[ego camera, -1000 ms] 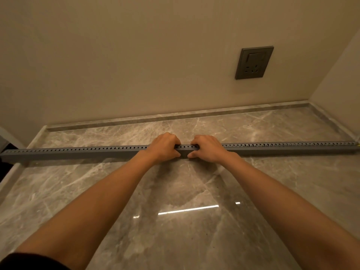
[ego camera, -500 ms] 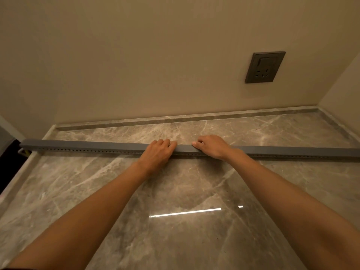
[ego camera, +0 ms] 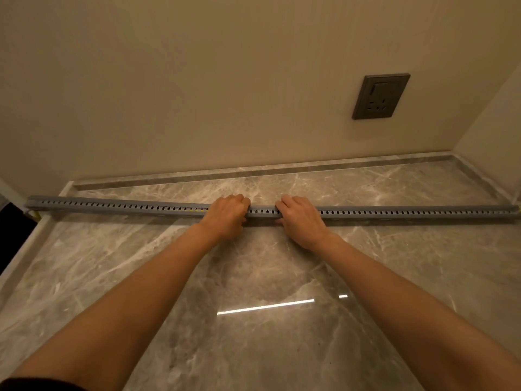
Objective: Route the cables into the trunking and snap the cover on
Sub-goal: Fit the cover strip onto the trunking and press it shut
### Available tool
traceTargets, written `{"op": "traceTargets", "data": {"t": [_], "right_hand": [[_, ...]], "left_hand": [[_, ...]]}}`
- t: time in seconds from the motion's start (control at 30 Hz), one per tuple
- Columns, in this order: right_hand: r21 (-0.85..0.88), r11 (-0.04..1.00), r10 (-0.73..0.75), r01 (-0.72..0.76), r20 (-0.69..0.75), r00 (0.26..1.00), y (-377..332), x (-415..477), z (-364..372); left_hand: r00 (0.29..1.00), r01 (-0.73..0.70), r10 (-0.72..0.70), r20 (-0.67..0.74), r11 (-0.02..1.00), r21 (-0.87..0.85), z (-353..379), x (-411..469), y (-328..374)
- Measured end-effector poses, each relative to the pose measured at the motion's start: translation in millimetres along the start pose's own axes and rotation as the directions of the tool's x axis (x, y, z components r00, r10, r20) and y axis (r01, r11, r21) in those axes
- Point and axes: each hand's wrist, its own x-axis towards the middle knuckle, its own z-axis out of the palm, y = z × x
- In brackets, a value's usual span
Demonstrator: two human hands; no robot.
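A long grey slotted trunking [ego camera: 112,208] lies across the marble counter from the left edge to the right wall. Its row of slots faces me. Bits of yellow cable [ego camera: 197,210] show through slots left of my left hand. My left hand [ego camera: 227,217] and my right hand [ego camera: 300,218] grip the trunking side by side at its middle, fingers curled over its top, thumbs at its front. A short stretch of trunking shows between them. I cannot make out a separate cover.
The marble counter [ego camera: 253,277] is bounded by a low stone upstand and beige wall behind, and a side wall at right. A dark grey wall socket [ego camera: 379,96] sits above the right half. The counter's left edge [ego camera: 31,238] drops to a dark gap.
The trunking has been rolled: half a second ago its plain face was up with the slots low at the front, now the slot row faces me. Both hands stayed at its middle.
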Motion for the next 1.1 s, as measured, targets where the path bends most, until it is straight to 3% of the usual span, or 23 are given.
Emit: {"op": "traceTargets", "data": {"t": [0.1, 0.47, 0.7, 0.97, 1.1], "right_hand": [[0.006, 1.000, 0.019, -0.019, 0.028, 0.999, -2.2, 3.7, -5.1], [0.035, 0.996, 0.077, -0.080, 0.080, 0.994, 1.8, 5.7, -10.0], [0.069, 0.968, 0.242, -0.243, 0.028, 0.970, 38.9, -27.3, -14.3], [0.127, 0.958, 0.253, -0.258, 0.050, 0.966, 49.3, -30.6, -17.9], [0.116, 0.963, 0.235, -0.241, 0.065, 0.970, 50.5, -30.3, -18.6]], "left_hand": [[0.998, 0.026, -0.023, -0.063, 0.999, 0.044, 6.2, -1.5, 6.6], [0.999, 0.053, -0.053, 0.011, 0.999, 0.000, -7.5, 1.7, 9.3], [0.992, 0.109, -0.107, 0.066, 0.994, -0.027, -18.2, 8.0, 20.6], [0.993, -0.093, 0.080, -0.085, 0.984, -0.152, -15.8, 33.1, 86.9], [0.994, -0.082, 0.073, -0.076, 0.989, -0.123, -16.6, 40.6, 105.2]]}}
